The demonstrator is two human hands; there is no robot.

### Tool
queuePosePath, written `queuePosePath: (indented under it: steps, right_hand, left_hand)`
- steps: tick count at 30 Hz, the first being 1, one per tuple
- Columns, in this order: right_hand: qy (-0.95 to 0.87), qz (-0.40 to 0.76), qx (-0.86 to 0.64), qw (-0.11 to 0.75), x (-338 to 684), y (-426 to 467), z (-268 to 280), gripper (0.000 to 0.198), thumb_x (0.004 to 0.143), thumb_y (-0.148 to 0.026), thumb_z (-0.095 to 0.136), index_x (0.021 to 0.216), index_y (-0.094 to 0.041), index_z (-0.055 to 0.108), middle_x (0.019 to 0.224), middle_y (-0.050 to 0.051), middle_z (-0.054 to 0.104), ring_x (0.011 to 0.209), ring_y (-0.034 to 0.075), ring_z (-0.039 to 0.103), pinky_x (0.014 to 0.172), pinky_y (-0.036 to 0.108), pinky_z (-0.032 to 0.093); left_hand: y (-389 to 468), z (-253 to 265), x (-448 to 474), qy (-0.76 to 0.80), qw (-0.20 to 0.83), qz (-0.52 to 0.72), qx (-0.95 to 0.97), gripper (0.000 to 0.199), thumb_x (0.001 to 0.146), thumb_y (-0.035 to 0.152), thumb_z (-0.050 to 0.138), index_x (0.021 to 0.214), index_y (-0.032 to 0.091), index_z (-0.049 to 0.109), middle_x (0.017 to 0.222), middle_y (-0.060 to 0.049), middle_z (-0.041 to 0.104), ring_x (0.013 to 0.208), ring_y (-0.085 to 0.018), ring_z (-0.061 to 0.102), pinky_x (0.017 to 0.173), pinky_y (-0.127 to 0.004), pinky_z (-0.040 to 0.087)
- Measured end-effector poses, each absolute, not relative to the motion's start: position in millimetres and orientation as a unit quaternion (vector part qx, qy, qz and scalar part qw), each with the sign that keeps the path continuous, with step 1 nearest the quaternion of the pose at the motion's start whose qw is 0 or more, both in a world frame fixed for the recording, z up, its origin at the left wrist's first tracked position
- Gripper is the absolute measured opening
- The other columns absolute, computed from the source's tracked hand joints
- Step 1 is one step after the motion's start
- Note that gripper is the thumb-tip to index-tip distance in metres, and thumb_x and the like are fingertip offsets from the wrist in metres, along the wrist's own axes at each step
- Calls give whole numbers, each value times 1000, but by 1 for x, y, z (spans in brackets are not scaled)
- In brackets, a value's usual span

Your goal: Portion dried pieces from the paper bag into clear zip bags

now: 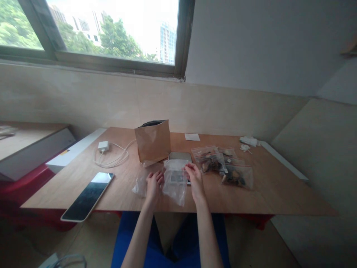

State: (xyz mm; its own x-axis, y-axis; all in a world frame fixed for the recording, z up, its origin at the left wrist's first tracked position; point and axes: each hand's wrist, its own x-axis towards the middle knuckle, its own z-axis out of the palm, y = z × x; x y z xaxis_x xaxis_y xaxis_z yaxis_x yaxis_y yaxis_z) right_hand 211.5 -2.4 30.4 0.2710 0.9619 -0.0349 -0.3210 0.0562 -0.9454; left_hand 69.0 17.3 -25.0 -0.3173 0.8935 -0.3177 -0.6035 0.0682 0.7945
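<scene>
I read the kraft-paper bag (154,143) as matt brown paper, lightly creased, with a dark lining at its mouth. Beneath the bag, the tabletop (223,199) looks like smooth wood with a dull sheen. Left of the bag, I make out a charger (103,146) in smooth white plastic and a touchscreen device (87,195) with glossy dark glass. In front of it, the clear pouch (175,186) is thin, crinkled, shiny plastic film; to its right, the zip-lock bags (237,176) are see-through plastic.
</scene>
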Motion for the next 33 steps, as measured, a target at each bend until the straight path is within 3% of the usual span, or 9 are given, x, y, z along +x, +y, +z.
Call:
queuePosePath:
  steps: [5, 9, 14, 17, 20, 25, 27, 29, 33]
  right_hand:
    - [-339, 484, -471, 655, 225, -7, 29, 21, 65, -33, 65, 78, -19, 56, 71, -3, 58, 59, 9, 52, 52, 19, 38]
    - [-341, 489, -472, 650, 221, -8, 29, 24, 67, -35, 64, 82, -19, 55, 73, -2, 59, 58, 10, 52, 50, 20, 38]
    - [-352, 453, -456, 680, 205, -8, 31, 25, 72, -39, 60, 85, -20, 52, 80, 0, 59, 67, 13, 55, 60, 24, 44]
    - [-370, 425, -470, 680, 197, -9, 31, 29, 74, -45, 57, 90, -21, 51, 91, 3, 59, 82, 17, 58, 68, 27, 46]
    - [-405, 426, -497, 638, 190, -13, 33, 38, 77, -51, 53, 102, -23, 50, 104, 6, 59, 95, 20, 56, 78, 31, 46]
    - [-485, 534, -492, 488, 181, -25, 40, 49, 81, -58, 46, 113, -21, 47, 115, 9, 58, 110, 21, 53, 93, 35, 39]
    - [-512, 579, -465, 433, 179, -29, 39, 52, 79, -57, 51, 115, -21, 46, 110, 8, 60, 104, 20, 57, 88, 33, 43]
    - [-520, 613, -441, 399, 178, -30, 35, 57, 75, -53, 59, 119, -21, 42, 93, 4, 64, 84, 18, 62, 72, 30, 48]
    - [-516, 637, -416, 393, 180, -27, 26, 51, 70, -41, 68, 111, -20, 47, 64, -5, 58, 52, 10, 55, 49, 20, 42]
  left_hand:
    - [15, -6, 68, 473, 571, 637, 209, 12, 75, 20, 51, 83, 17, 60, 85, -8, 66, 80, -16, 65, 79, -30, 50]
    - [-1, 16, 70, 489, 540, 566, 386, 37, 75, 43, 49, 89, 13, 66, 93, -11, 68, 84, -20, 63, 76, -32, 49]
    - [-18, 31, 75, 546, 476, 509, 465, 44, 74, 56, 47, 78, 17, 65, 84, -9, 67, 85, -24, 60, 74, -33, 46]
    - [-21, 33, 74, 534, 463, 517, 483, 45, 76, 59, 44, 69, 18, 61, 71, -6, 63, 76, -22, 58, 68, -30, 46]
    - [-21, 32, 71, 533, 417, 558, 479, 44, 78, 59, 42, 65, 19, 55, 63, -1, 56, 64, -17, 53, 61, -27, 43]
    - [-18, 28, 66, 578, 301, 612, 447, 41, 83, 57, 38, 64, 21, 43, 55, 4, 43, 53, -13, 44, 53, -25, 36]
    - [-17, 25, 63, 592, 281, 611, 444, 40, 84, 56, 37, 66, 21, 43, 56, 4, 43, 54, -14, 44, 54, -26, 36]
    - [-17, 23, 58, 600, 275, 608, 442, 39, 84, 56, 36, 68, 21, 44, 57, 4, 44, 55, -14, 45, 55, -26, 36]
    - [-16, 21, 47, 611, 274, 600, 439, 39, 83, 57, 36, 70, 21, 44, 58, 3, 46, 56, -15, 48, 57, -28, 37]
